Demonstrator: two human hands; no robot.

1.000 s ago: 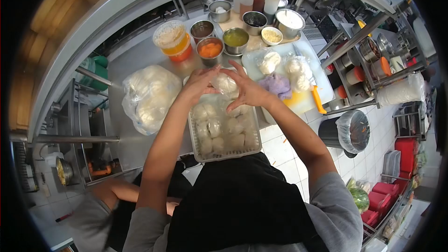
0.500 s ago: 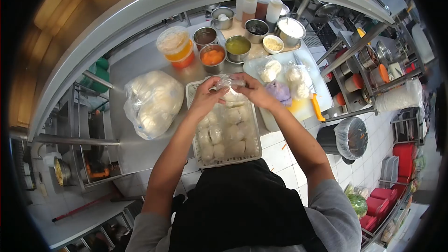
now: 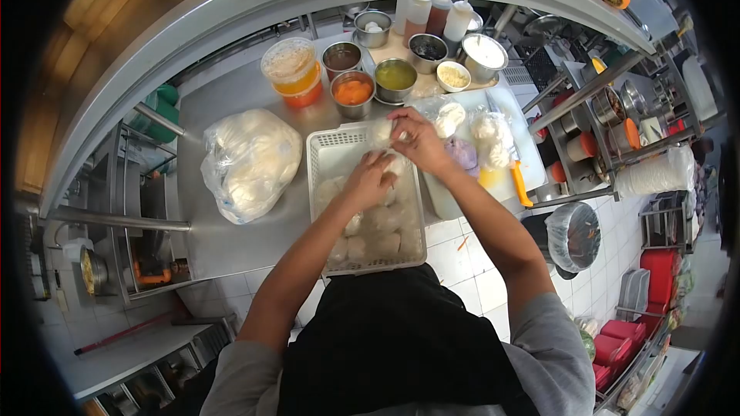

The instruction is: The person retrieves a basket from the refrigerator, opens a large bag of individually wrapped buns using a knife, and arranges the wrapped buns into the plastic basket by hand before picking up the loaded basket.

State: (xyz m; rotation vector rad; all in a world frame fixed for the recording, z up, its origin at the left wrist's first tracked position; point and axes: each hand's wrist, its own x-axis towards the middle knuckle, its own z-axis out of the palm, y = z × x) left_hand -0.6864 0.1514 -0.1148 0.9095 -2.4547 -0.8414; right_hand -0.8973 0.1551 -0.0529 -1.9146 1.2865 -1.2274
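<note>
In the head view, the likeliest trouble lies with the white plastic basket (image 3: 333,138): its near end seems to jut past the near edge of the steel table (image 3: 231,250), close against the black apron (image 3: 378,331), so a bump or a hard downward push could shift or tip it. The clear film (image 3: 375,141) around the upper dough ball (image 3: 381,132) looks thin, and a sharp pull could tear it. The packed dough balls (image 3: 389,242) could be flattened if the left hand (image 3: 370,182) bore down on them.

The upper dough ball is at the basket's far right corner, just left of the fingertips of the right hand (image 3: 420,142). That hand is curled, thumb and fingers bent toward the film; whether they pinch it, one cannot tell. The left hand arches over a second dough ball (image 3: 395,163) by the basket's right edge, its fingers half bent; whether they grip it is hidden. The packed dough balls lie toward the basket's near edge. A large bag of dough (image 3: 252,165) sits near the table's left edge
</note>
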